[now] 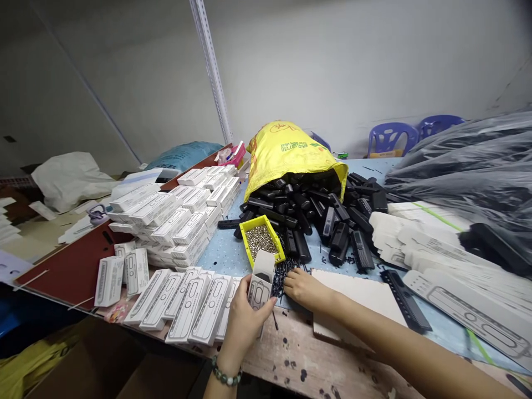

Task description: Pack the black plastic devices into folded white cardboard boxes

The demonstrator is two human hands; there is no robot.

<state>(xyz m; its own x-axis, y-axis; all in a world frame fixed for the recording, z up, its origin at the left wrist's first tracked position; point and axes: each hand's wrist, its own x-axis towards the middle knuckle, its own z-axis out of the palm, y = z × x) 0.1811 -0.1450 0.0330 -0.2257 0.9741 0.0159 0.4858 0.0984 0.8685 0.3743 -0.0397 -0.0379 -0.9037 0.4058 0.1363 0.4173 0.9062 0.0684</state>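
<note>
Two hands: left hand (247, 327) grips white box (261, 282), right hand (305, 289) lies palm-down.

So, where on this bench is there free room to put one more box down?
The dark red board shows free surface left of the white boxes. Speckled blue mat shows between those boxes and the yellow tray. Worn wooden bench lies bare below the right hand. Crowded: the black plastic parts spilling from the yellow sack.
</note>
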